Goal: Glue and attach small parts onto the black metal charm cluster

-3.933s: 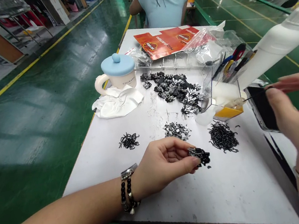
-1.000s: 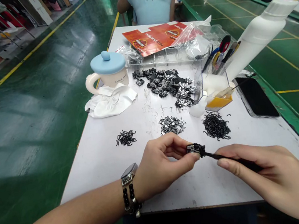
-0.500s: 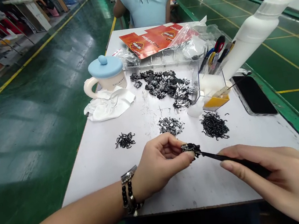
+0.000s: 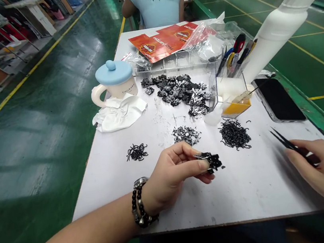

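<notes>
Between its thumb and fingers, my left hand (image 4: 175,170) pinches a small black part (image 4: 214,161) with silvery bits on it, above the table's near half. My right hand (image 4: 322,167) holds black tweezers (image 4: 293,145) at the right, their tips apart and nothing visible between them. Behind the left hand lies a pile of small silvery pieces (image 4: 185,135). One heap of thin black curved pieces (image 4: 235,134) is right of it, and a smaller heap of similar black pieces (image 4: 137,152) is to the left. Farther back are many black parts with silvery metal (image 4: 175,89).
A blue-lidded mug (image 4: 116,81) stands at the left behind a crumpled tissue (image 4: 120,113). At the right are a clear tool holder (image 4: 235,109), a white bottle (image 4: 276,37) and a phone (image 4: 279,99). Red printed sheets (image 4: 163,43) lie at the back, before a seated person (image 4: 157,1).
My right hand has drawn the tweezers away from the black part, to the right, and their tips have spread. The left hand keeps the part in nearly the same place.
</notes>
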Available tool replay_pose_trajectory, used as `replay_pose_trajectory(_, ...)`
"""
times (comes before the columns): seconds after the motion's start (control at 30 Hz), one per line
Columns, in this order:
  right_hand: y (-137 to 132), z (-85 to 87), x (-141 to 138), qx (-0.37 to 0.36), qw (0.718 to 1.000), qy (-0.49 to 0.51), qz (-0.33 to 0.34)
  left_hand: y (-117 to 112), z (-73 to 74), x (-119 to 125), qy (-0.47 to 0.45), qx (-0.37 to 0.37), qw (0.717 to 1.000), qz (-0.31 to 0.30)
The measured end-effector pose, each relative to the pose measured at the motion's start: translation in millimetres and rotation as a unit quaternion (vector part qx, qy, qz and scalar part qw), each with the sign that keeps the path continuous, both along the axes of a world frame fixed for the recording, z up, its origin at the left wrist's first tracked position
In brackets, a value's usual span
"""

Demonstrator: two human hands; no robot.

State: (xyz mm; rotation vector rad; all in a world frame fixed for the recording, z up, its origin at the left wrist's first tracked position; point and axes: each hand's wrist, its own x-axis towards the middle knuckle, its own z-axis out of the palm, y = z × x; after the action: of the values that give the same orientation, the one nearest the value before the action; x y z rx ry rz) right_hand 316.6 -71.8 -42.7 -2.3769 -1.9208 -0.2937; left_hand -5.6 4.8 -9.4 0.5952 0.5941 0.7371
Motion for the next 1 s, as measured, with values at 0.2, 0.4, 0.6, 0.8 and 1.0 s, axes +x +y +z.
replay_pose_trajectory(0.2, 8, -8.5, -10, -0.046, 0.999, 0.019, 0.004, 1, 1.3, -2, 0.004, 0.009, 1.0, -0.005)
replay_pose_trajectory(0.4, 17, -14.9, -10, -0.026, 0.999, 0.027, 0.012, 0, 0.2, -2, -0.014, 0.02, 1.0, -0.01)
replay_pose_trajectory(0.6, 39, 22.1, -28, 0.091, 0.991, 0.091, 0.025, 0, -1.2, -2, -0.021, 0.015, 0.999, -0.02)
replay_pose_trajectory(0.8, 90, 55.9, -40, 0.254, 0.949, 0.17, 0.079, 0, 2.1, -4, -0.014, 0.023, 0.999, -0.024)
replay_pose_trajectory(1.0, 118, 58.2, -50, 0.266, 0.935, 0.212, 0.097, 0, 4.4, -5, 0.023, 0.037, 0.999, -0.022)
